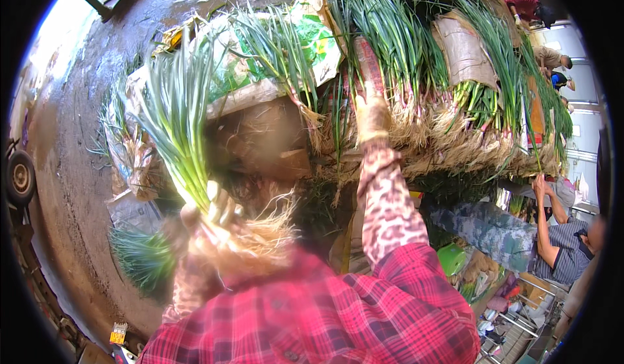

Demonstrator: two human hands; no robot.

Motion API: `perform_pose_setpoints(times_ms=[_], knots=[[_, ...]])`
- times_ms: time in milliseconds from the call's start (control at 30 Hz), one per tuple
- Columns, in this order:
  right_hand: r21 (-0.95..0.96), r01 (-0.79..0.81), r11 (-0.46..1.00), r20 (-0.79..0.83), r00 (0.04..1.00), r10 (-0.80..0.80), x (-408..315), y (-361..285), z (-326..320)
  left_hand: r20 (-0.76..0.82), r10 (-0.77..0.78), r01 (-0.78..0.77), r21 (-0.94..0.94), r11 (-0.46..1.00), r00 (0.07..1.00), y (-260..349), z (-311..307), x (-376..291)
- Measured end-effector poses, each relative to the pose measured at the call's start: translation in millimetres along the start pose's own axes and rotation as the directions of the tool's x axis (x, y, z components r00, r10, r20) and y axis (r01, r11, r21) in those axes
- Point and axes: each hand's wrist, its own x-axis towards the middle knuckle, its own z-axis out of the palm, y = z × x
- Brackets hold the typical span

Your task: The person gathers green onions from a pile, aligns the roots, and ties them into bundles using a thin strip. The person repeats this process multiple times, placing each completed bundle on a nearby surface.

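Observation:
My left hand, in a pale glove, grips a thick bunch of what looks like green garlic. The leaves point up and away from me, and long tan roots spread in front of my chest. My gloved right hand reaches forward to the edge of a long row of similar plants. Its fingers lie by a few stalks over a reddish sack; whether they close on any is hidden. A smaller bunch lies left of this hand on a green and white sack.
More bunches lie on the wet ground at left, one green clump near my left elbow. Brown sacking covers part of the row. At right, a person in a striped shirt handles stalks. A wheel stands far left.

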Motion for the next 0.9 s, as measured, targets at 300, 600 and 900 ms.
perform_pose_setpoints(times_ms=[300,600,900], knots=[[0.633,0.095,0.768,0.095,0.976,-0.198,-15.1,-47.4,-116.6,-0.268,0.106,-0.117,-0.027,0.993,0.958,-19.2,3.6,25.6],[0.735,0.03,0.677,0.286,0.892,-0.351,-161.1,-73.0,-41.5,-0.674,0.003,0.184,0.205,0.961,0.738,-21.8,17.1,17.3],[0.427,-0.735,0.526,0.896,0.269,-0.352,-191.0,-87.0,-19.2,-0.488,-0.153,0.234,0.109,0.966,0.859,-18.8,7.0,1.0]])
